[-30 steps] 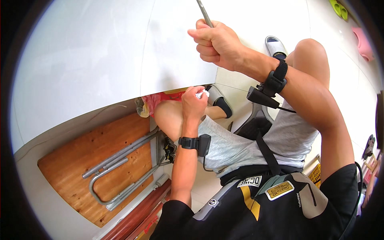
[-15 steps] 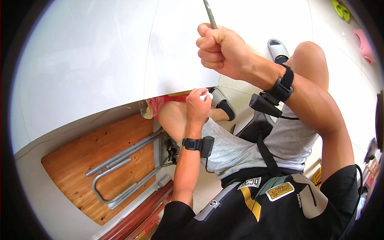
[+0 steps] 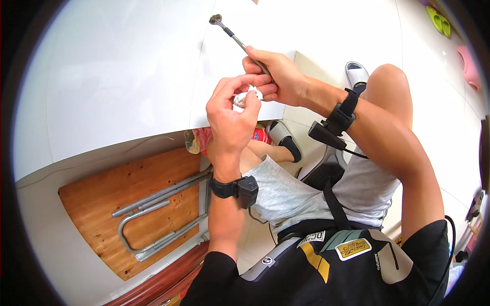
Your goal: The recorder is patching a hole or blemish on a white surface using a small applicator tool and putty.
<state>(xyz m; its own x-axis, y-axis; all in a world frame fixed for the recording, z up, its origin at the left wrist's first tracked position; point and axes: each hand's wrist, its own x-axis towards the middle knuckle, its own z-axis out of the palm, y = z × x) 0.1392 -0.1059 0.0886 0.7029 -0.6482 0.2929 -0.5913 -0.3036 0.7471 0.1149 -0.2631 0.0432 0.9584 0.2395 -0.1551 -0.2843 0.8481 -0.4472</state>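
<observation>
A crumpled white tissue (image 3: pixel 245 98) is pinched between the fingers and thumb of my left hand (image 3: pixel 229 115). My right hand (image 3: pixel 280 74) is closed round the lower part of a slim metal rod tool (image 3: pixel 239 42). This tool tilts up to the left, with a dark collar below a small, angular metal head at its far end. Both hands meet above the near edge of the white tabletop (image 3: pixel 117 76). My left fingertips are against my right fingers at the handle's lower end. Whether the tissue touches the rod is hidden by the fingers.
Below the tabletop, a wooden folding table (image 3: pixel 102 219) with grey metal legs leans at the left. A red item (image 3: pixel 261 134) and a clear plastic bag (image 3: pixel 193 140) lie under the table edge. Green slippers (image 3: pixel 438 21) and a pink object (image 3: pixel 467 66) are at the far right.
My right hand has come down and the rod now tilts left, showing its head. My left hand has risen with the tissue from beside my knee to meet the right.
</observation>
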